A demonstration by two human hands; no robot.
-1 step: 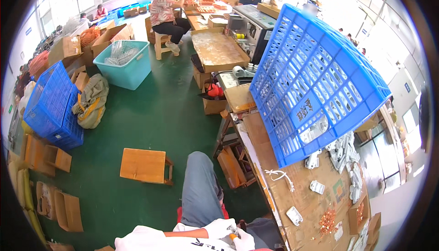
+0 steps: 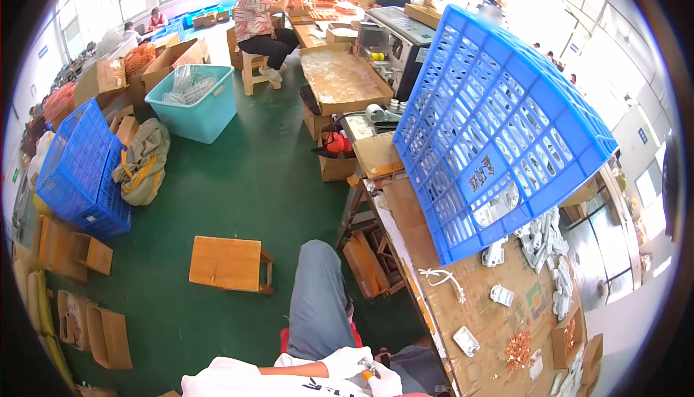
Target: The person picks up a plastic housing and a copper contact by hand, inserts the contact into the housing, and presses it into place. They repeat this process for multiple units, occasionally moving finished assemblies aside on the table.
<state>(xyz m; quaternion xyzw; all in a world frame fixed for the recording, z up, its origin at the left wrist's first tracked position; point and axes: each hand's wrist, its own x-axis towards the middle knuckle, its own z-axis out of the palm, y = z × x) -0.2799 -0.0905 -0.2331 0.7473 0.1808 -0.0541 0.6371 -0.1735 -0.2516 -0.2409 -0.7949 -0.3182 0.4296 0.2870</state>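
Note:
Both of my hands wear white gloves and are close together over my lap at the lower edge. My left hand (image 2: pixel 345 362) is closed, its fingertips at a small silvery metal piece (image 2: pixel 367 363). My right hand (image 2: pixel 386 381) is closed around a tool with an orange handle (image 2: pixel 369 374); its working end is too small to make out. Right of my hands, a cardboard-covered workbench (image 2: pixel 473 317) carries loose white plastic housings (image 2: pixel 466 341), a heap of small copper-coloured parts (image 2: pixel 517 350) and a white cord (image 2: pixel 442 278).
A blue plastic crate (image 2: pixel 499 129) stands tilted on the bench, with more white parts at its opening. A wooden stool (image 2: pixel 225 263) stands on the green floor at left. Beyond are a turquoise tub (image 2: pixel 194 108), blue crates (image 2: pixel 87 173) and a seated person (image 2: pixel 260 28).

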